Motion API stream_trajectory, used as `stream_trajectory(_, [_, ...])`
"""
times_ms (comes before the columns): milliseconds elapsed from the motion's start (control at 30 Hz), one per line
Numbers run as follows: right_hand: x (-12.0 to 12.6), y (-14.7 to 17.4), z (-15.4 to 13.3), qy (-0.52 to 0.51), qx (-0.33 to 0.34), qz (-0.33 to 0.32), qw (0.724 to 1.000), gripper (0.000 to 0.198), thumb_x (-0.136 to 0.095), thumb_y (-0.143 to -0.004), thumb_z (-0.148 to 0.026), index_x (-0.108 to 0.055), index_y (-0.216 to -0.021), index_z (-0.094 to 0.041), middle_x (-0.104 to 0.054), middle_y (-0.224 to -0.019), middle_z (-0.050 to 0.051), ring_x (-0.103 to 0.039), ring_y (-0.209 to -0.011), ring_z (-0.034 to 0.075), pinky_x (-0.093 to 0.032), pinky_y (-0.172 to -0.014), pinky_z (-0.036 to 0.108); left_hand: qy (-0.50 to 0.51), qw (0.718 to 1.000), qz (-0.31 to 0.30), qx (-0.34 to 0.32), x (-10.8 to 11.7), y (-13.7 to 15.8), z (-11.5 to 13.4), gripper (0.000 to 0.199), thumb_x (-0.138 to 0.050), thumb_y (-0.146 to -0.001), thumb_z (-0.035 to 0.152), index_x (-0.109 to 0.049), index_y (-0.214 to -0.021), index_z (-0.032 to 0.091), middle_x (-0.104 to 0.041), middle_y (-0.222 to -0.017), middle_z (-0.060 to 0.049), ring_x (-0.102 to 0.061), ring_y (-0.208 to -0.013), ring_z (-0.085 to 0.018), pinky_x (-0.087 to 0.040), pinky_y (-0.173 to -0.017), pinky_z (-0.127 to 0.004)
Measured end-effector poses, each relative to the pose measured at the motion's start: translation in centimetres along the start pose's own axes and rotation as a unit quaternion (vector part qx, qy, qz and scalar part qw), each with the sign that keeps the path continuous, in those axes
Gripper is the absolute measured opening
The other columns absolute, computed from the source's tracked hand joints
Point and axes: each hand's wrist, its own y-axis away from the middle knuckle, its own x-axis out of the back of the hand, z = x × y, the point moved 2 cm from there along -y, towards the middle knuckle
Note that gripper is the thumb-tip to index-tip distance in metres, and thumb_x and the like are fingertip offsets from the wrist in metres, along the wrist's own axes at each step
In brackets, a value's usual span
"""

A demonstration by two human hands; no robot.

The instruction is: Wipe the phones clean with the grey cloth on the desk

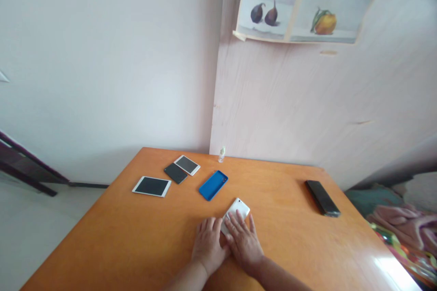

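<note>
A white smartphone [240, 208] lies on the table, its back turned up and a camera lens near its far corner. Flat on that back rests my right hand [244, 242], fingers spread. My left hand [209, 242] is closed against the phone's near left side, with its fingers curled and thumb pointing toward the right hand; the fingertips are partly hidden. Just beyond the phone is a blue phone case [213, 185], open side up, with a cutout at its far corner. Both hands partly cover the phone's lower end.
Farther left lie a white tablet [152, 186], a black phone [175, 173] and a white-framed device [187, 165] touching it. A small clear bottle [221, 154] stands by the wall. Toward the right edge of the wooden table [136, 245] is a long black case [322, 198].
</note>
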Motion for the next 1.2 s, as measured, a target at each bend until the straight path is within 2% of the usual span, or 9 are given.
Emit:
stream_trajectory(167, [2.1,-3.6,1.6,0.027,-0.139,0.009,0.99,0.055,-0.016,-0.104,-0.047,-0.028,-0.155,-0.027,-0.026,-0.161,0.003,-0.008,-0.151,0.029,-0.002,-0.117,0.066,-0.016,1.0,-0.01,-0.001,0.3,0.0,0.2,0.052,-0.061,-0.078,0.049,-0.055,-0.123,0.024,-0.057,-0.119,-0.009,-0.048,-0.112,-0.029,-0.033,-0.098,-0.039])
stream_trajectory(367, [0.2,-1.8,-0.7,-0.006,0.004,-0.004,1.0,0.055,-0.021,-0.103,-0.053,-0.029,-0.154,-0.033,-0.027,-0.161,-0.001,-0.012,-0.151,0.024,-0.002,-0.12,0.058,-0.025,1.0,-0.004,-0.006,0.2,-0.1,0.3,0.04,-0.054,-0.084,0.038,-0.057,-0.121,0.024,-0.058,-0.114,-0.008,-0.05,-0.109,-0.026,-0.032,-0.097,-0.038])
stream_trajectory(433, [0.6,-2.4,-0.3,0.003,-0.016,-0.003,1.0,0.054,-0.02,-0.104,-0.051,-0.031,-0.153,-0.033,-0.029,-0.16,-0.001,-0.012,-0.151,0.025,-0.001,-0.119,0.06,-0.028,1.0,-0.005,-0.007,0.1,-0.1,0.3,0.042,-0.056,-0.082,0.041,-0.057,-0.121,0.025,-0.058,-0.115,-0.007,-0.05,-0.109,-0.027,-0.033,-0.097,-0.038])
stream_trajectory(600, [2.3,-4.4,2.1,0.032,-0.141,0.008,0.99,0.056,-0.018,-0.104,-0.047,-0.029,-0.155,-0.025,-0.026,-0.161,0.004,-0.008,-0.151,0.027,0.001,-0.117,0.065,-0.024,1.0,-0.007,-0.005,0.2,-0.1,0.1,0.051,-0.061,-0.078,0.049,-0.056,-0.122,0.024,-0.056,-0.117,-0.008,-0.048,-0.111,-0.029,-0.032,-0.097,-0.039])
stream_trajectory(833, [-1.5,1.9,0.1,0.028,-0.03,0.02,0.999,0.056,-0.026,-0.103,-0.048,-0.025,-0.156,-0.029,-0.021,-0.162,0.001,-0.014,-0.151,0.027,-0.002,-0.12,0.06,-0.018,1.0,0.003,-0.004,-0.1,0.0,0.0,0.05,-0.064,-0.077,0.042,-0.054,-0.124,0.027,-0.056,-0.117,-0.005,-0.048,-0.112,-0.026,-0.031,-0.101,-0.037])
stream_trajectory(900, [-1.3,1.9,0.6,0.032,-0.032,0.02,0.999,0.055,-0.027,-0.103,-0.048,-0.026,-0.155,-0.032,-0.023,-0.161,0.0,-0.013,-0.151,0.027,-0.001,-0.119,0.062,-0.019,1.0,0.001,-0.001,0.0,0.0,0.1,0.05,-0.065,-0.077,0.043,-0.055,-0.123,0.027,-0.056,-0.117,-0.005,-0.048,-0.112,-0.026,-0.031,-0.1,-0.038])
stream_trajectory(1067, [1.3,-1.4,3.2,0.046,-0.16,0.029,0.986,0.055,-0.022,-0.104,-0.044,-0.026,-0.155,-0.026,-0.025,-0.161,0.003,-0.008,-0.151,0.028,0.001,-0.116,0.066,-0.024,1.0,-0.007,0.0,0.2,-0.1,0.2,0.051,-0.064,-0.076,0.041,-0.055,-0.123,0.025,-0.056,-0.118,-0.007,-0.048,-0.112,-0.028,-0.032,-0.099,-0.038])
stream_trajectory(1133, [1.2,-1.2,2.7,0.04,-0.146,0.031,0.988,0.056,-0.023,-0.104,-0.046,-0.025,-0.155,-0.024,-0.024,-0.161,0.004,-0.008,-0.151,0.029,0.001,-0.117,0.065,-0.024,1.0,-0.002,-0.005,0.1,-0.1,0.1,0.05,-0.063,-0.077,0.042,-0.055,-0.123,0.025,-0.056,-0.118,-0.007,-0.048,-0.112,-0.027,-0.032,-0.099,-0.038])
stream_trajectory(1200, [0.2,0.3,1.3,0.023,-0.081,0.031,0.996,0.057,-0.025,-0.103,-0.048,-0.025,-0.156,-0.026,-0.023,-0.161,0.003,-0.01,-0.151,0.028,0.0,-0.119,0.062,-0.027,1.0,0.001,-0.009,0.0,0.0,0.0,0.049,-0.062,-0.079,0.043,-0.055,-0.123,0.025,-0.056,-0.119,-0.007,-0.048,-0.113,-0.027,-0.031,-0.1,-0.038])
